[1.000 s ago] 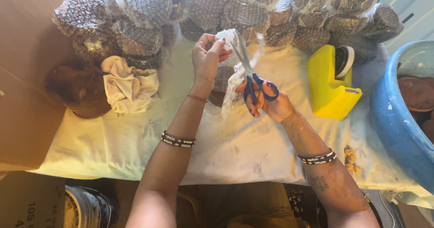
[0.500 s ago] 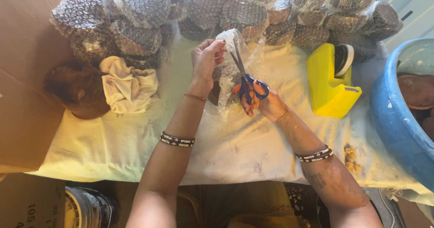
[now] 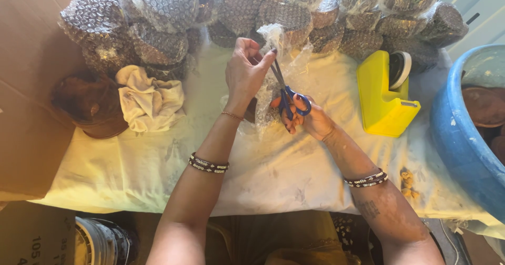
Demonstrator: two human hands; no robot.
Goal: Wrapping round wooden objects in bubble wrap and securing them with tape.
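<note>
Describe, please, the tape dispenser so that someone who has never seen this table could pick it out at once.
Start at the big blue tub on the right edge of the cloth-covered table. Just left of it, below the row of bubble-wrapped bundles, stands the tape dispenser. It is the only bright yellow, hard plastic thing there, a wedge with a roll of tape set in its top.

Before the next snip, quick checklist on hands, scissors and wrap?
1. Right hand grip on the blue-handled scissors: fingers through the loops, ok.
2. Left hand pinching the bubble wrap sheet up off the cloth: ok.
3. Blades meeting the wrap: ok.
4. Left fingertips away from the blades: not ok, they sit right beside them.
5. Blades open or shut: cannot tell.
6. Yellow tape dispenser out of the way: ok.
</note>
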